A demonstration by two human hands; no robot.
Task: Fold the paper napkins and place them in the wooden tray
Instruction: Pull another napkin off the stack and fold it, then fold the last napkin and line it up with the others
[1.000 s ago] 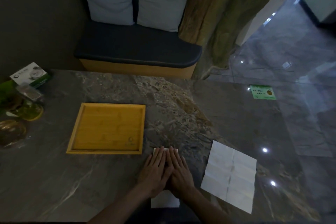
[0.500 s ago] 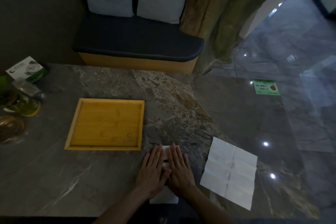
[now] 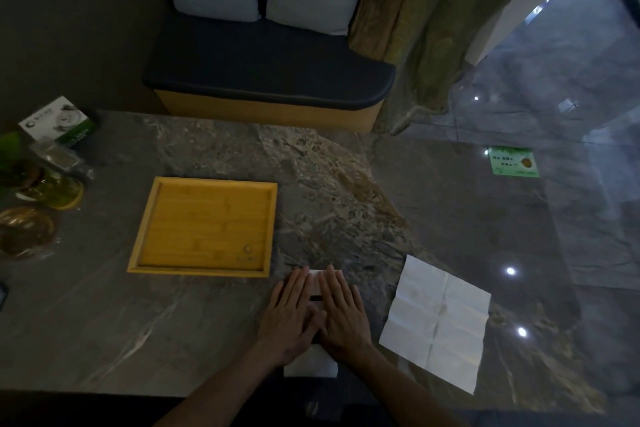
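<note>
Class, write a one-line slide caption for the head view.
Both hands press a folded napkin flat beside the wooden tray; an unfolded napkin waits.

Dim, underexposed scene, muted colour, grain in dark areas. Small bright ceiling-light reflections dot glossy bench at right; bluish sheen on polished floor upper right. Left side murky, items there hard to read. Wide-angle bending at edges. Unfolded napkin brightest surface. Soft focus overall.

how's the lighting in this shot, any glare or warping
Head view: dim overall; bright ceiling-light spots glare off the glossy table right of the open napkin; wide-angle bending curves the table's edges; tray and hands stay legible.
</note>
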